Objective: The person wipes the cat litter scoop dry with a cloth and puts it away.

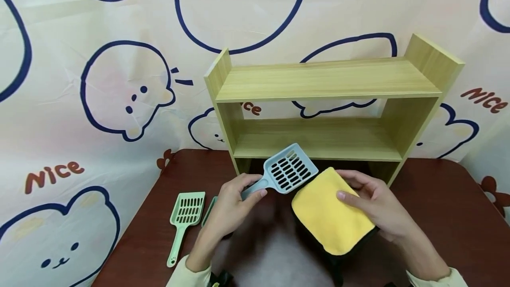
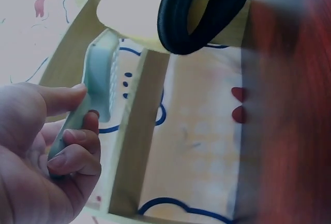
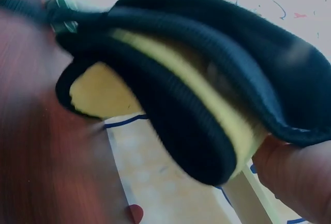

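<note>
My left hand (image 1: 229, 207) grips the handle of a pale blue slotted litter scoop (image 1: 287, 169), its head pointing up and to the right. In the left wrist view the thumb and curled fingers (image 2: 77, 157) wrap the scoop's handle. My right hand (image 1: 378, 203) holds a folded yellow cloth (image 1: 332, 214) with dark edging, thumb on top and fingers behind. Seen from the right wrist, the cloth (image 3: 181, 74) has several loose folds, yellow inside and dark outside. The scoop's head is close to the cloth's upper left corner; whether they touch I cannot tell.
A light wooden two-tier shelf (image 1: 318, 138) stands at the back of the dark red-brown table (image 1: 147, 234). On the left lies a light green slotted scoop (image 1: 187, 216). Another green item (image 1: 209, 211) is mostly hidden behind my left hand. A cartoon-printed backdrop (image 1: 127, 87) hangs behind.
</note>
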A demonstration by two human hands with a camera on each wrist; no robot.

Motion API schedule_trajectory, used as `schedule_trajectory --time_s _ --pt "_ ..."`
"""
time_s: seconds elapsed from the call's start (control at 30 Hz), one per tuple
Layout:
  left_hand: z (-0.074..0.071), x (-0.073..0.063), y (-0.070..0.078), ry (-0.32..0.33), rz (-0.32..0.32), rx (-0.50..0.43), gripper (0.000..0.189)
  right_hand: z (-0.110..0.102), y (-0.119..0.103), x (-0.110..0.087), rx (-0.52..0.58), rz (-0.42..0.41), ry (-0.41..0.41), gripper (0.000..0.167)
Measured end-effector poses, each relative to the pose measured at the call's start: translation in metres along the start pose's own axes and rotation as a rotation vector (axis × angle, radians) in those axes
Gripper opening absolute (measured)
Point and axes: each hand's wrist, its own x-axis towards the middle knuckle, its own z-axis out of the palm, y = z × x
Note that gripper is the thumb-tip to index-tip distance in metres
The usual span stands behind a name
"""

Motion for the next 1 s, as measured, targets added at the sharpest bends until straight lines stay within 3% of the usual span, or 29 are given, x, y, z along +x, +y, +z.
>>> schedule_trajectory --time_s 0.17,0.33,0.47,0.67,1.0 --pt "-0.010 -0.003 0.007 -0.003 -0.024 0.013 0.035 -0.008 0.002 -0.011 0.079 0.072 0.032 0.047" --pt "-0.029 -0.011 0.019 0.005 -0.016 0.053 0.034 -0.011 0.010 -0.019 0.141 0.141 0.046 0.047" --pt "-0.045 -0.016 0.031 0.009 -0.048 0.083 0.031 -0.013 0.015 -0.025 0.158 0.180 0.053 0.046" --pt "-0.067 -0.021 0.048 0.024 -0.027 0.117 0.029 -0.012 0.024 -0.034 0.170 0.193 0.048 0.048" --pt "-0.103 -0.022 0.081 0.105 0.002 0.213 0.031 -0.008 0.030 -0.039 0.187 0.207 0.043 0.048"
